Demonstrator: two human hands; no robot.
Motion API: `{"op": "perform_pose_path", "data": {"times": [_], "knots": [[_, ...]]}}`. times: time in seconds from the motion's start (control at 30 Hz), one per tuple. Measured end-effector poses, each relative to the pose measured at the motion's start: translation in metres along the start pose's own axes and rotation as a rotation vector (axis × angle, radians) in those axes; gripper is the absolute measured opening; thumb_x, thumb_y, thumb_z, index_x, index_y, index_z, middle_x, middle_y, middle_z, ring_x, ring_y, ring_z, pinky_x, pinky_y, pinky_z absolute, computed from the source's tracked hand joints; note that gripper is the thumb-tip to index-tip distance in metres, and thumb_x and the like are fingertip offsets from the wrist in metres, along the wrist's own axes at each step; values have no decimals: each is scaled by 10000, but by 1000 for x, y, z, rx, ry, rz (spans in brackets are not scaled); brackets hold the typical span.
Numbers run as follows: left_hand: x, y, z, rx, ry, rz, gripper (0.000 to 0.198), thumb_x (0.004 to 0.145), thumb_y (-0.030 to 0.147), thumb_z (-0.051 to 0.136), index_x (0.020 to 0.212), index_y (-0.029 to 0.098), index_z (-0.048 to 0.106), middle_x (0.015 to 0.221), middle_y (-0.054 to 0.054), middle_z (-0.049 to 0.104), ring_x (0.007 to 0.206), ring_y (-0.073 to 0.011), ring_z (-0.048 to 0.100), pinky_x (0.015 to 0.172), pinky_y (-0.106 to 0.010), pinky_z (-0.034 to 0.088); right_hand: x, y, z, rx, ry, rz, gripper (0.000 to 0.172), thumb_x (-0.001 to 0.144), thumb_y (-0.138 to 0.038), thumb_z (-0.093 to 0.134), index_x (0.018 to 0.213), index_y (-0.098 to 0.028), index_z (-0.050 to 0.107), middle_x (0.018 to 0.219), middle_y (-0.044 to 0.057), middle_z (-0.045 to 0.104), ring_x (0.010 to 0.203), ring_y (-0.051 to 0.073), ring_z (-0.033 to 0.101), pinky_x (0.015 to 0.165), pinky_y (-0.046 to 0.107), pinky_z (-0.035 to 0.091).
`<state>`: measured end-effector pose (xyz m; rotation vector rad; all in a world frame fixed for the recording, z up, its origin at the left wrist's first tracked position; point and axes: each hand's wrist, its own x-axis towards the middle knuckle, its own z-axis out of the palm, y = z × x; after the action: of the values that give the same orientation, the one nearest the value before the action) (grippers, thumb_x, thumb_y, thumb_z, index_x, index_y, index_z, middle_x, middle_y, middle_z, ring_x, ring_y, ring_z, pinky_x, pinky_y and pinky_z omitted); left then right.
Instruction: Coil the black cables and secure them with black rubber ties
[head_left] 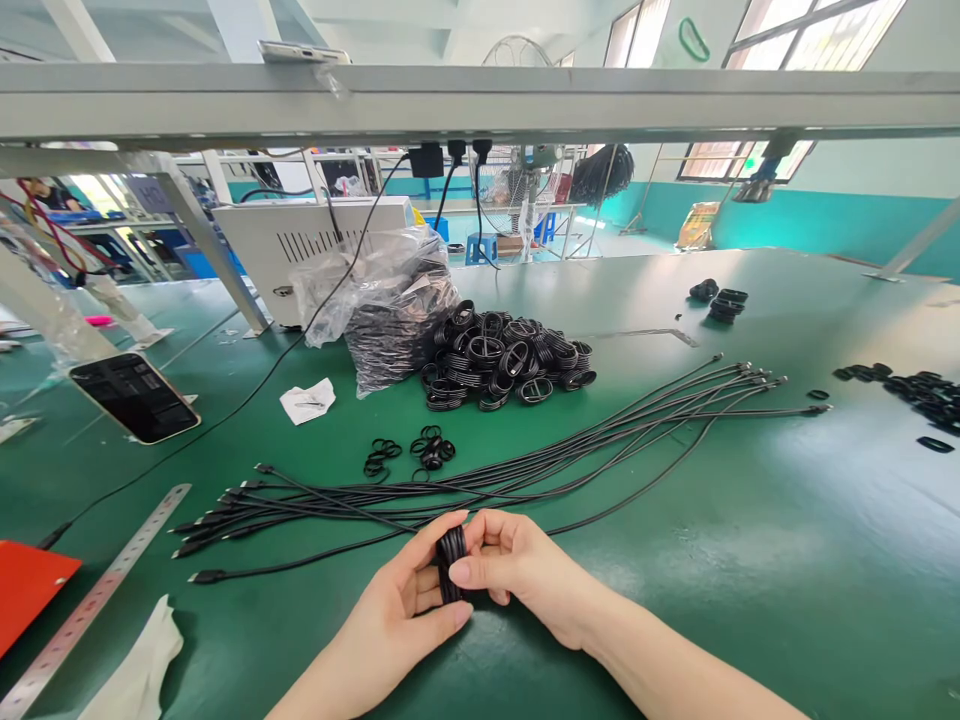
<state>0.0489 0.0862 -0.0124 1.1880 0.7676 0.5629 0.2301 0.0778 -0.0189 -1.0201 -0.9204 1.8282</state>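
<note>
Between my two hands is a black cable (451, 562) wound into a small coil, low over the green table. My left hand (401, 600) wraps around the coil from the left, fingers behind and thumb in front. From the right, my right hand (517, 565) pinches the coil's edge with thumb and fingers; whether it grips a tie there is hidden. Just beyond the hands lie several straight black cables (480, 490), stretched across the table with plugs at both ends. Two little groups of black rings (432, 447) sit behind those cables.
A heap of coiled cables (502, 360) rests against a clear plastic bag (397, 320) of dark items. At the left are a phone (135, 397), a steel ruler (105, 590) and a red object (30, 590). Black rings (926, 395) lie far right. A shelf beam (525, 100) spans overhead.
</note>
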Motion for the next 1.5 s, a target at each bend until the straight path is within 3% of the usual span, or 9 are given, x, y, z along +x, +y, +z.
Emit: {"op": "perform_pose_path", "data": {"times": [0.47,0.67,0.77,0.8,0.87,0.93,0.97,1.2,1.5], "knots": [[-1,-1,-2,3,-92,28,593,852,221,654,1378,324,398,1374,-66,549,1226,-247,551,1095,-419,369,3,1,-12,-39,-83,95,344,615,-378,832,696,-170,569,542,-61,459,483,73,375,479,221,287],[0,1,-2,-49,-58,42,604,822,206,690,1354,318,426,1391,-89,525,1219,-271,559,1077,-431,382,2,0,-10,-106,-57,-13,413,737,-561,700,704,-175,556,625,-26,524,490,76,397,486,231,314],[4,-2,-6,-132,23,22,599,811,253,703,1344,307,435,1370,-126,545,1168,-308,597,984,-438,462,-1,-1,-9,-257,46,-132,433,804,-614,593,865,-185,587,794,13,580,566,95,458,552,254,385],[5,-2,-7,-162,52,11,598,814,268,698,1346,312,429,1372,-133,545,1150,-316,609,948,-434,486,-3,-1,-8,-347,89,-199,457,753,-600,660,967,-202,587,880,25,589,646,118,505,613,274,425],[6,-3,-8,-219,83,-7,609,819,278,691,1357,326,411,1377,-136,544,1130,-321,622,898,-419,515,-6,0,-6,-555,144,-366,750,571,-530,828,1197,-255,521,1136,68,555,944,206,551,798,349,459],[6,-3,-7,-270,80,-15,619,807,263,705,1355,314,422,1352,-137,568,1117,-316,631,877,-397,527,-7,3,-1,-745,139,-532,1049,445,-449,903,1353,-297,401,1350,100,440,1216,290,431,951,418,405],[6,-3,-5,-287,71,-16,617,798,253,715,1348,297,438,1324,-140,589,1109,-311,636,861,-379,534,-7,5,1,-816,119,-596,1085,447,-426,908,1381,-304,370,1392,104,412,1276,307,379,991,437,374],[7,-2,2,-324,7,-38,663,745,277,766,1345,249,485,1302,-159,599,1093,-323,644,781,-341,565,-2,7,10,-995,86,-769,681,567,-249,843,1161,-269,511,1143,45,632,1099,254,557,990,427,314],[6,1,8,-283,133,-7,503,692,273,800,1161,211,627,1216,-146,661,1015,-312,680,742,-318,568,0,13,11,-931,146,-646,720,525,-274,883,1154,-284,533,1105,32,627,1069,259,520,923,419,403]]}}
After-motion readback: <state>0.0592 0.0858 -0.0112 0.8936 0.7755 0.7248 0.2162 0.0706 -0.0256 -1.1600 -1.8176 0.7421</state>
